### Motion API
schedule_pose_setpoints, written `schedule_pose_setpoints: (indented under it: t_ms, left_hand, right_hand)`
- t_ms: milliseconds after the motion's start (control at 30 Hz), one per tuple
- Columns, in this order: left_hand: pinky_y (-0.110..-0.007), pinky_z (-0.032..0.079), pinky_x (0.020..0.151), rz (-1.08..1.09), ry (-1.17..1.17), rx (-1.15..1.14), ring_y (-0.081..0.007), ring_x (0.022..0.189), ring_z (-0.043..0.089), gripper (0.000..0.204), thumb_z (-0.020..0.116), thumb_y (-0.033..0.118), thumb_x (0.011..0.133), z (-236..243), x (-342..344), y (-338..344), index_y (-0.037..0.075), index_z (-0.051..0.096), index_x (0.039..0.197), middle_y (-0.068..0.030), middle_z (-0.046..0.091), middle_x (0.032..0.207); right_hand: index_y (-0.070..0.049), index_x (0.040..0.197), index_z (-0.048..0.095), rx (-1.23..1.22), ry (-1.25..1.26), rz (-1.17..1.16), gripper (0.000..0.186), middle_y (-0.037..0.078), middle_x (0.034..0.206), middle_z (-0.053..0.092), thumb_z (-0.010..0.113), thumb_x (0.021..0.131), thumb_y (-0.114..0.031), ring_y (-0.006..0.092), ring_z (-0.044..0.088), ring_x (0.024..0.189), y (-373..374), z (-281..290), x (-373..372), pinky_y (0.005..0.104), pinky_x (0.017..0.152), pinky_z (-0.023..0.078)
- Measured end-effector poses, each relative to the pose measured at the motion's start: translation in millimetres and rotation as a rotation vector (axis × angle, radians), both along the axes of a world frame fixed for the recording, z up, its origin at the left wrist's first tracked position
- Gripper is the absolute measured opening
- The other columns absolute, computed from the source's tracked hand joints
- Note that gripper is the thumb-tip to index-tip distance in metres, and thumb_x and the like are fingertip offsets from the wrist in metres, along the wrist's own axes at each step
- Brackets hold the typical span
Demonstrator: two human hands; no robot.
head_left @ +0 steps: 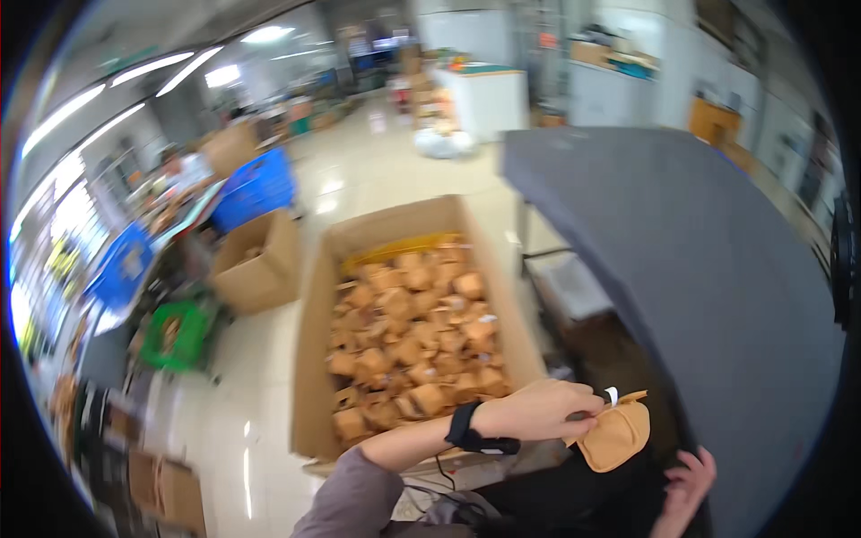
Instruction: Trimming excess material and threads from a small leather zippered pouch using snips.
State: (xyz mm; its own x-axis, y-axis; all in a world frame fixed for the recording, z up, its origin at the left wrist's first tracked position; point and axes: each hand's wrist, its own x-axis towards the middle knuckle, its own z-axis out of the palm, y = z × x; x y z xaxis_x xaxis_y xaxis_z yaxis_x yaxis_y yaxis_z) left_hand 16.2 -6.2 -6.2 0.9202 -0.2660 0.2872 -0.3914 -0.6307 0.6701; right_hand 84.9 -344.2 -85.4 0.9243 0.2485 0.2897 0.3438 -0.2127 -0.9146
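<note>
My left hand (543,410), with a black band on its wrist, pinches the edge of a small tan sewn fabric pouch (615,438). A white tag (612,394) sticks up from the pouch beside my fingertips. To the right and a little lower, my right hand (689,484) holds nothing, its fingers loosely apart near the edge of the dark-covered table. Beyond my left forearm stands a large open cardboard box (314,359), filled with many similar tan pieces (417,327).
A table with a dark grey cover (682,242) fills the right side. Left of the big box are a smaller carton (260,269), a green crate (178,334) and blue bins (256,190). A white cabinet (489,103) stands farther back.
</note>
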Motion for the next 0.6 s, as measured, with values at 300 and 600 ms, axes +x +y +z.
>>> schedule_pose_setpoints:
  t_ms: [300,600]
  left_hand:
    - [-0.038,0.047,0.061,-0.365,-0.146,0.032,-0.029,0.068,0.059,0.013,0.059,0.021,0.089,38.8,70.2,-129.7,0.01,0.059,0.095,-0.0061,0.058,0.077]
    - [-0.038,0.048,0.068,-0.92,0.528,-1.498,-0.0212,0.063,0.054,0.029,0.053,0.036,0.092,127.8,42.7,-142.4,0.009,0.062,0.097,-0.0017,0.058,0.071]
  right_hand:
    - [-0.003,0.126,0.045,0.006,-0.186,-0.154,0.059,0.016,0.113,0.053,0.073,0.075,-0.012,0.0258,0.057,0.103,-11.9,76.8,-22.0,0.0342,0.09,0.046]
    - [-0.003,0.131,0.036,0.565,-0.075,-0.524,0.043,0.01,0.121,0.048,0.051,0.091,-0.008,0.0168,0.049,0.112,-117.9,42.9,36.9,0.0306,0.097,0.04]
